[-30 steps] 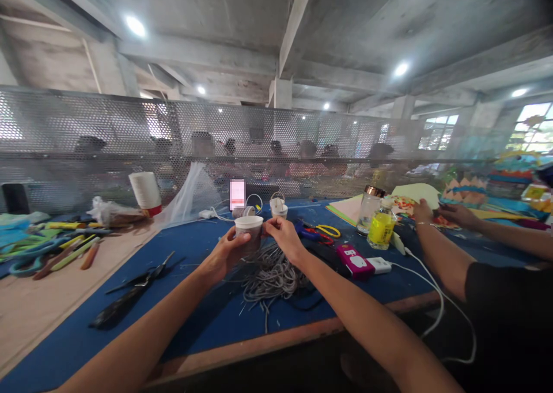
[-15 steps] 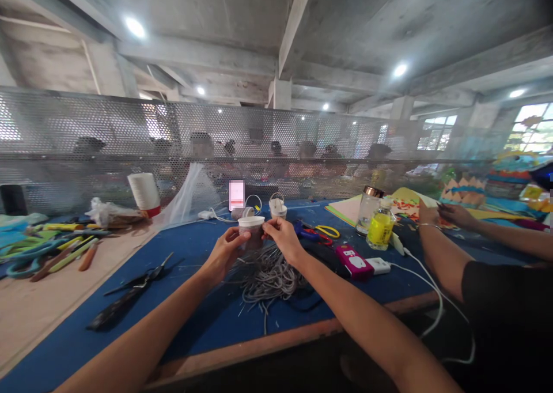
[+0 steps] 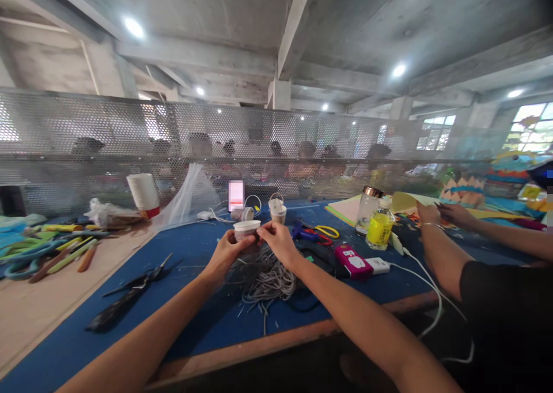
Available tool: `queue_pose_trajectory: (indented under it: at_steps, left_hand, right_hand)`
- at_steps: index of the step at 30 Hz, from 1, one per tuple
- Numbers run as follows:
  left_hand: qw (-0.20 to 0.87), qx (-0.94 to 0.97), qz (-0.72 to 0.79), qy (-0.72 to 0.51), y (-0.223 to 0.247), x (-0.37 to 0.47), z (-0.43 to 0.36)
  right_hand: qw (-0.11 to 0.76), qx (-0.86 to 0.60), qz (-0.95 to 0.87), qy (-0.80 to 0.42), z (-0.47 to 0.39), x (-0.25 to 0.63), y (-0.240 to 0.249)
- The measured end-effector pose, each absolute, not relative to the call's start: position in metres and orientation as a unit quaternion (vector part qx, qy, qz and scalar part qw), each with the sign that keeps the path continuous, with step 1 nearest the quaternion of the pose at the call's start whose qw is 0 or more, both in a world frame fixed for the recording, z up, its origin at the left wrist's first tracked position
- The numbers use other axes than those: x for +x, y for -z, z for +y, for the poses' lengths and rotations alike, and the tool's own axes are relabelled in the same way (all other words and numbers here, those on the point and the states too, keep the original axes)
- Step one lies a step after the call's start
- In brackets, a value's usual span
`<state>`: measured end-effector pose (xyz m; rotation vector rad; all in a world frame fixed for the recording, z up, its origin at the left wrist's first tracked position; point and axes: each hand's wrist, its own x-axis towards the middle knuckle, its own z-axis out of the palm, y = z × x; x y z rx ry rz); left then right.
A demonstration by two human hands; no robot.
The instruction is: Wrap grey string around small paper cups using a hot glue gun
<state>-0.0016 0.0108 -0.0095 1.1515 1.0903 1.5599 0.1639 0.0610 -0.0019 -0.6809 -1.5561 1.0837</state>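
The left hand (image 3: 228, 251) gripped the cup (image 3: 246, 228) above the bench (image 3: 207, 329), beyond its front edge; the right hand (image 3: 279, 242) bunched at the cup's side, whether pinching anything unclear. Light, steady pressure likely suited the cup.

Matt paper-like cup (image 3: 247, 226), dull grey cord (image 3: 273, 282), glossy clear jar (image 3: 363, 215), perforated metal screen (image 3: 242, 129)

Head-worn view, forward and down.

On our blue-topped table (image 3: 216, 327) we see 1 heap of thin grey cord (image 3: 273, 282), 1 black-handled pointed metal tool (image 3: 128, 296), 1 magenta white-printed box (image 3: 353, 260) and 1 clear copper-lidded jar (image 3: 363, 216).
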Motion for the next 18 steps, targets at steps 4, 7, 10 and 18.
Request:
queue_pose_trajectory:
  at_steps: [4, 7, 10, 18]
  left_hand:
    - [0.447, 0.466, 0.432, -0.63, 0.0113, -0.0035, 0.0127]
    - [0.458, 0.463, 0.418, -0.634, 0.0125, -0.0043, 0.0135]
    - [0.462, 0.462, 0.416, -0.633, 0.0115, -0.0044, 0.0131]
    - [0.469, 0.462, 0.43, -0.618, 0.0045, -0.0013, 0.0074]
  right_hand:
    - [0.532, -0.285, -0.656, -0.454, 0.0587, 0.1651, -0.0008]
    - [0.531, -0.283, -0.66, -0.45, 0.0592, 0.1654, 0.0004]
    - [0.531, -0.278, -0.661, -0.451, 0.0602, 0.1656, 0.0026]
    - [0.537, -0.258, -0.659, -0.459, 0.0607, 0.1662, 0.0033]
